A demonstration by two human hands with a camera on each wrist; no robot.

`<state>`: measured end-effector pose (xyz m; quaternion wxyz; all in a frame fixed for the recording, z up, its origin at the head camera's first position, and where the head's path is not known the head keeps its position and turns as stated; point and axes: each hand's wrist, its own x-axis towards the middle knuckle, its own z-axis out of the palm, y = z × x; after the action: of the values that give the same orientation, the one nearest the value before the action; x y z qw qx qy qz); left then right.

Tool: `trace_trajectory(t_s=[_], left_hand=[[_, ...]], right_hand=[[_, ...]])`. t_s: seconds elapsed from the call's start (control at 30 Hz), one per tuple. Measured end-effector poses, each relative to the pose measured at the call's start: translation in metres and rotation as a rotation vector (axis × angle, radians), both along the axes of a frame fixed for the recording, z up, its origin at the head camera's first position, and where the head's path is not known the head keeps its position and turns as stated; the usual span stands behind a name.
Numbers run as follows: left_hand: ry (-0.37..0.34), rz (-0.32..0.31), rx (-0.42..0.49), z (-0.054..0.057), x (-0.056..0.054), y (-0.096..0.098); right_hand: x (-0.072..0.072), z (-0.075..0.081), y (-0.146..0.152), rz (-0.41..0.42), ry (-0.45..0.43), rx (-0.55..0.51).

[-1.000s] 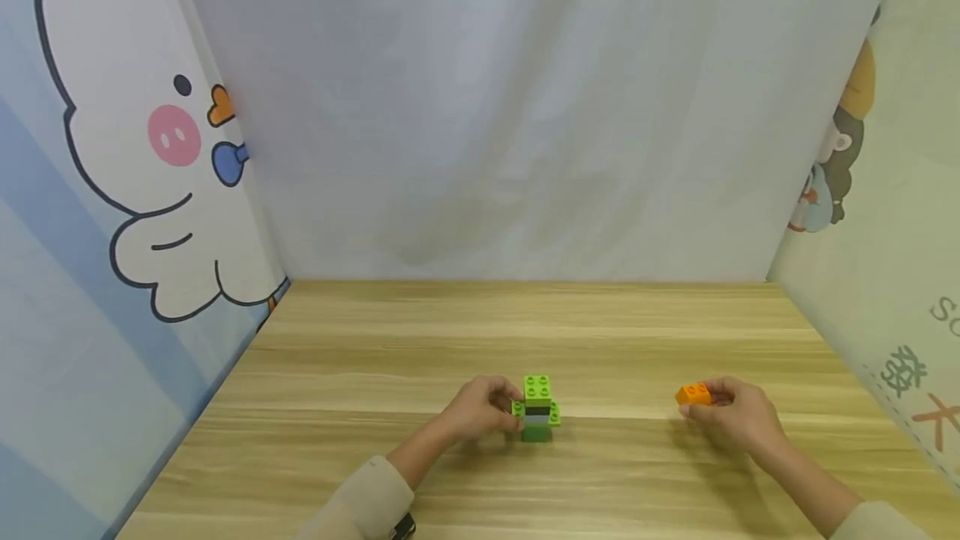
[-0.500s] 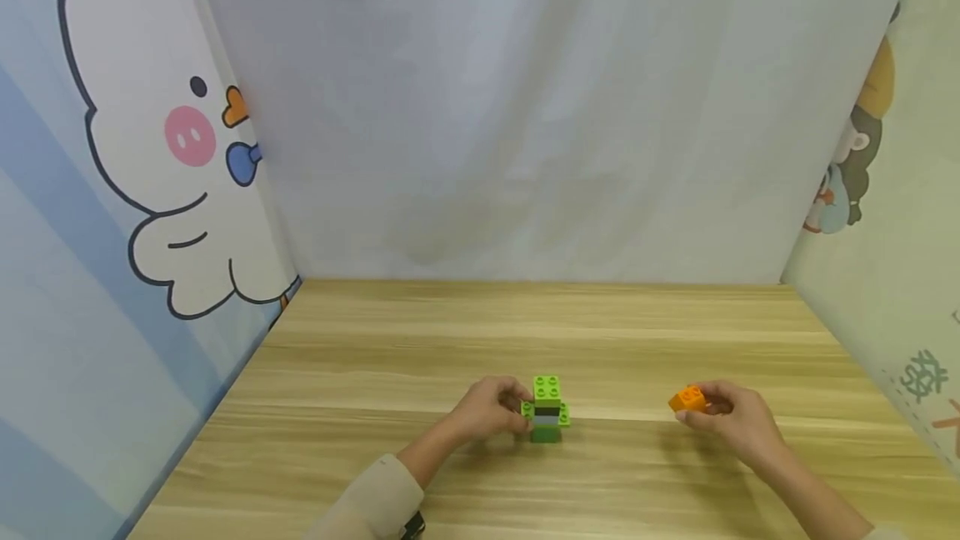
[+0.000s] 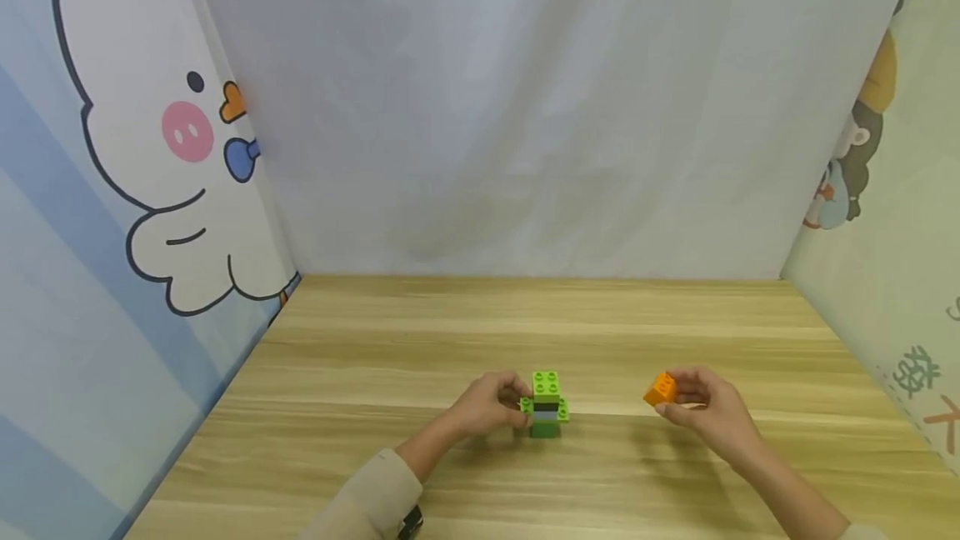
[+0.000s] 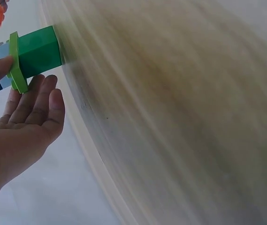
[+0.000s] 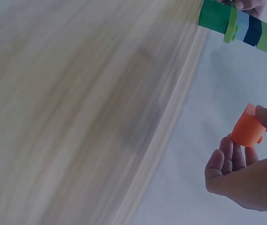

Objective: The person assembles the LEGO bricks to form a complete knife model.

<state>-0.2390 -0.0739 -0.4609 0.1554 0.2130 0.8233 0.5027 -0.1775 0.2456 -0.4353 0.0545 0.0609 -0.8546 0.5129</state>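
Observation:
A stack of toy building bricks [image 3: 545, 390] stands upright on the wooden table. It has a dark green base [image 4: 40, 50], a wide lime plate [image 4: 18, 63], grey-blue and dark layers, and a lime brick with studs on top. My left hand [image 3: 489, 405] holds the stack from its left side, thumb and fingers at the wide plate. To the right, my right hand [image 3: 705, 407] pinches an orange brick [image 3: 661, 390] between thumb and fingers, above the table and apart from the stack. In the right wrist view the orange brick [image 5: 248, 127] shows a curved side and is tilted.
The wooden table [image 3: 375, 340] reaches back to a pale curtain [image 3: 480, 107]. Printed cartoon panels flank it left and right. A small black object [image 3: 410, 522] shows beside the left sleeve [image 3: 367, 494] at the front edge.
My right hand has moved left toward the stack, turning the orange brick to a steeper tilt. The left hand keeps its hold on the stack. The head view has shifted slightly.

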Motion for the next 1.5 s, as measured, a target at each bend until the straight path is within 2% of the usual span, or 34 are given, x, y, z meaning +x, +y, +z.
trace_trajectory(t_s=[0.53,1.0,1.27,1.5], left_hand=[[-0.018,-0.023,0.064,0.001,0.002,-0.002],[-0.026,-0.005,0.066,0.001,0.004,0.000],[-0.040,-0.020,0.067,0.003,0.005,0.000],[-0.041,-0.029,0.063,0.004,0.004,-0.001]], right_hand=[[-0.003,0.004,-0.039,0.119,0.116,-0.111],[-0.009,0.011,-0.067,0.221,0.134,-0.220],[-0.015,0.013,-0.077,0.224,0.160,-0.191],[-0.019,0.011,-0.085,0.278,0.169,-0.236]])
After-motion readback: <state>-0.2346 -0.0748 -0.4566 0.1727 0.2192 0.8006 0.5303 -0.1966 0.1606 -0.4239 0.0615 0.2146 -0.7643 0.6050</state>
